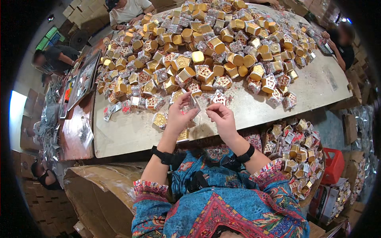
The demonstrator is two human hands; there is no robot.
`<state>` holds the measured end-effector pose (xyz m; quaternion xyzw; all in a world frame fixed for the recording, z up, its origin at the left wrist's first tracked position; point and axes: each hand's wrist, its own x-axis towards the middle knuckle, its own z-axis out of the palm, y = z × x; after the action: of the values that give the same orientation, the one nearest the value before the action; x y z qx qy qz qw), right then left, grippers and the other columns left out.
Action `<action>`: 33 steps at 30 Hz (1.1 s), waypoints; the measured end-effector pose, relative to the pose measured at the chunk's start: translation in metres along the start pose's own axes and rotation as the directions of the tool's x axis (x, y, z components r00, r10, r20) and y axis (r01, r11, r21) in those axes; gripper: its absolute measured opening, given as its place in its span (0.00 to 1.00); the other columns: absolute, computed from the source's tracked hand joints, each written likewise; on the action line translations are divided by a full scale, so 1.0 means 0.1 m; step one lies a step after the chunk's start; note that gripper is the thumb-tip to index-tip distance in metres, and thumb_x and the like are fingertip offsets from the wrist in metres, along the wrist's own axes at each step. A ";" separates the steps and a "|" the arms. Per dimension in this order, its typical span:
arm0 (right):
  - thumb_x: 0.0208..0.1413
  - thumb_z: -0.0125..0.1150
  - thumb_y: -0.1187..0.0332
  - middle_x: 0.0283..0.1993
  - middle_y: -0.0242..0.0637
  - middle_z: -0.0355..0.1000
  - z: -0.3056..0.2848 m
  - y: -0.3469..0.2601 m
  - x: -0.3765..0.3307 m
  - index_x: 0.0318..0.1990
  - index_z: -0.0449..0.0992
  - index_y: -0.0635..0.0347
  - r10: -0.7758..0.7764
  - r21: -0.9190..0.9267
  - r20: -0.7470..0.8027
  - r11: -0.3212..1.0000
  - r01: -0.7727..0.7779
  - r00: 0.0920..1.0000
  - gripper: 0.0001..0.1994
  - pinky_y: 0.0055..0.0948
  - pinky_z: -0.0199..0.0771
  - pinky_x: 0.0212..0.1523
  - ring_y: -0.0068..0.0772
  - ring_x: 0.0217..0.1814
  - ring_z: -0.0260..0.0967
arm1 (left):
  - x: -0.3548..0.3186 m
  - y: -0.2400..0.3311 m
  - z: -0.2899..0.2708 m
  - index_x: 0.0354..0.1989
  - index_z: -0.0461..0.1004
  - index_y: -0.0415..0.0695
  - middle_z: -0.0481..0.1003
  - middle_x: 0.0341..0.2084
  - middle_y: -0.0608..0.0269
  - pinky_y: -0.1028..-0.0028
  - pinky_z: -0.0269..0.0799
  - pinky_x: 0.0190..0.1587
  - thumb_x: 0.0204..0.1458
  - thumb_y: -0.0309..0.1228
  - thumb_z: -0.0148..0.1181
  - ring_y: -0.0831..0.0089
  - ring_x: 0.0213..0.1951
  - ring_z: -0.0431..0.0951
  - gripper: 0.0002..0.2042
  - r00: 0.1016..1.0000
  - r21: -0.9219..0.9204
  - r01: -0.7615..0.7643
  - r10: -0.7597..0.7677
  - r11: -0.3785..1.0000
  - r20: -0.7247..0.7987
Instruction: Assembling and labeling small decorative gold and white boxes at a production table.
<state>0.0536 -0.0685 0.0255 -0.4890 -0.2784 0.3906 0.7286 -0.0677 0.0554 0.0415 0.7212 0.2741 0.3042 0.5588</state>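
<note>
Grasping a small clear piece (197, 104) with a pale edge between thumb and fingers of the left hand (181, 114), held up over the table (127, 139). Bringing thumb and forefinger of the right hand (223, 120) together just to the right of the clear piece; cannot tell about anything caught between those tips. Can see a white-trimmed ornament (218, 97) with red marks just beyond the right fingertips, and a gold ornament (160, 119) just left of the left hand. Can see another, a golden block (183, 135), close to the left wrist on its inner side. Farther beyond both hands, can see a broad heap of ornaments (206, 43) in gold, white and red. Nearer the body than the right hand and out to its right, can see a full container of ornaments (295, 158), with a red plastic item (333, 166) farther right. Wearing a black band (162, 156) on the left wrist and a similar strap (246, 154) on the right.
</note>
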 end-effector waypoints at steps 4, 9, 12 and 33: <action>0.53 0.58 0.76 0.29 0.23 0.69 0.06 0.02 -0.04 0.34 0.74 0.62 -0.025 -0.005 -0.037 1.000 0.024 0.999 0.02 0.15 0.63 0.32 0.11 0.30 0.62 | -0.01 0.04 0.03 0.49 0.67 0.38 0.72 0.38 0.58 0.72 0.68 0.46 0.37 0.30 0.67 0.72 0.41 0.72 0.27 0.995 0.154 -0.052 0.065 0.987 -0.078; 0.53 0.58 0.77 0.29 0.24 0.69 0.07 0.07 -0.09 0.34 0.73 0.62 -0.054 -0.006 -0.020 0.999 0.054 0.998 0.02 0.15 0.63 0.32 0.11 0.30 0.62 | -0.03 0.09 0.06 0.43 0.66 0.40 0.72 0.34 0.60 0.72 0.68 0.43 0.36 0.30 0.67 0.72 0.37 0.72 0.24 0.992 0.193 0.003 0.022 0.981 -0.124; 0.54 0.57 0.77 0.29 0.24 0.69 0.05 0.17 -0.07 0.34 0.73 0.61 -0.065 -0.023 -0.031 0.998 0.064 0.997 0.02 0.15 0.64 0.32 0.11 0.30 0.63 | -0.03 0.08 0.09 0.42 0.66 0.40 0.71 0.32 0.62 0.73 0.68 0.44 0.35 0.30 0.67 0.72 0.36 0.72 0.23 0.991 0.152 0.042 -0.022 0.988 -0.132; 0.60 0.48 0.75 0.46 0.42 0.70 0.05 0.29 -0.03 0.40 0.66 0.65 0.057 0.235 0.069 0.969 -0.072 0.996 0.04 0.24 0.73 0.33 0.29 0.36 0.74 | -0.05 0.05 0.03 0.43 0.67 0.39 0.73 0.30 0.64 0.75 0.69 0.39 0.38 0.28 0.68 0.77 0.32 0.72 0.22 0.991 -0.012 0.060 -0.061 0.998 -0.122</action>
<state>0.0392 -0.0622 0.0008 -0.3951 -0.2361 0.4595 0.7596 -0.0691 0.0488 0.0452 0.6902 0.3282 0.3321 0.5528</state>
